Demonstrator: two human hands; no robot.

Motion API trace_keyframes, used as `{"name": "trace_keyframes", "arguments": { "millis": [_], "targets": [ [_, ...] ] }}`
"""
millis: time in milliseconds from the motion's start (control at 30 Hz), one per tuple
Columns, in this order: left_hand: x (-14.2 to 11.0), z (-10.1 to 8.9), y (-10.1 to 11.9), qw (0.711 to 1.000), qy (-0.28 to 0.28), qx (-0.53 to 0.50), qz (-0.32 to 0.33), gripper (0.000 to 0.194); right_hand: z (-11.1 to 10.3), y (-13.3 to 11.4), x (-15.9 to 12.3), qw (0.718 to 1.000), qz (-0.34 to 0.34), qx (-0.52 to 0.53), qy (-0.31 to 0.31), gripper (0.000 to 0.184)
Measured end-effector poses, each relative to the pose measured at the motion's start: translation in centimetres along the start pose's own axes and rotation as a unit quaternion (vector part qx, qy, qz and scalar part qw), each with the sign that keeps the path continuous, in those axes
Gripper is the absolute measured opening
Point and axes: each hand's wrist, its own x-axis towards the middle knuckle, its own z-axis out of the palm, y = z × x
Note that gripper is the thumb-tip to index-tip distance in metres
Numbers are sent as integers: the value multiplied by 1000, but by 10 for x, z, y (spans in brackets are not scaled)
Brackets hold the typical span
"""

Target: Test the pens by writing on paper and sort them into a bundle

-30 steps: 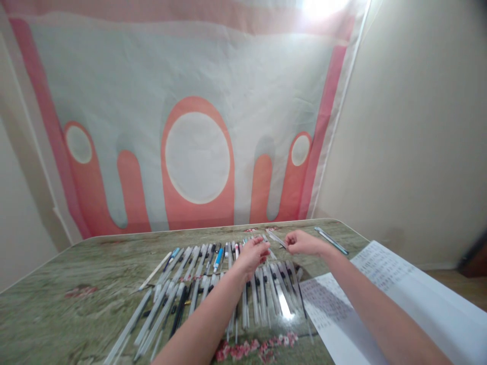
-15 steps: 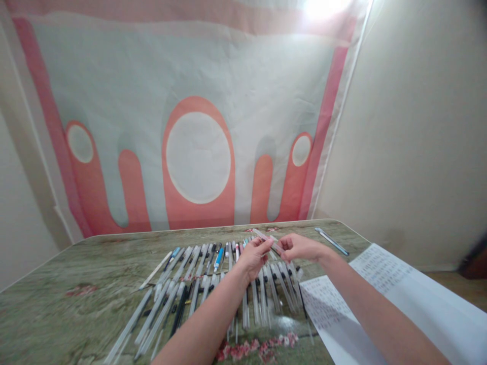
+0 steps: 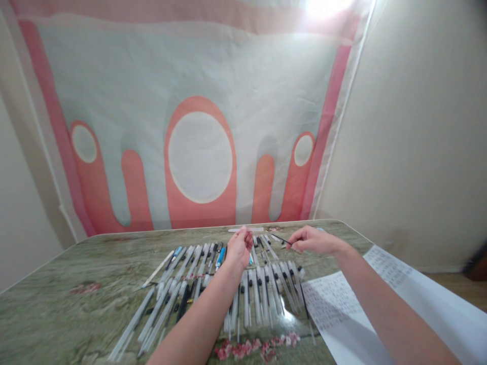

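Observation:
My left hand (image 3: 239, 248) is closed on a translucent pinkish pen barrel (image 3: 256, 229), held crosswise near the table's far edge. To its right, my right hand (image 3: 310, 240) pinches a thin dark pen refill (image 3: 279, 238), its free end pointing left. A gap separates the two hands. Beneath and in front of them lie rows of clear pen barrels (image 3: 256, 296), with dark pieces and thin refills among them. A blue pen (image 3: 220, 257) lies just left of my left hand. My left forearm hides part of the rows.
Sheets of handwritten paper (image 3: 335, 294) lie on the right of the table, partly under my right forearm. A white stick-like pen (image 3: 158, 269) ends the back row at left. The table (image 3: 45, 304) has a flower print, and a patterned cloth (image 3: 198, 61) hangs behind it.
My hands, together on the translucent barrel before, have moved apart. The dark refill now shows in my right hand, shifted right. My left hand has moved slightly left and turned the barrel level.

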Motion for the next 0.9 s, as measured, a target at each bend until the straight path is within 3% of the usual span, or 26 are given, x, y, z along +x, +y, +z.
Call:
{"name": "trace_keyframes", "arguments": {
  "millis": [500,700,833,900],
  "targets": [
    [-7,0,-10,997,-19,74,-7,13,-1,0,-1,1000,6,-22,4,27],
    [-6,-1,-16,998,-14,56,-33,13,-4,1,3,991,-30,29,124,36],
    [-9,2,-23,998,-37,14,-52,10,9,-4,12,973,-60,-11,224,30],
    [-12,4,-25,996,-46,-3,-76,9,18,-11,15,967,-82,-16,241,31]
  ]
}}
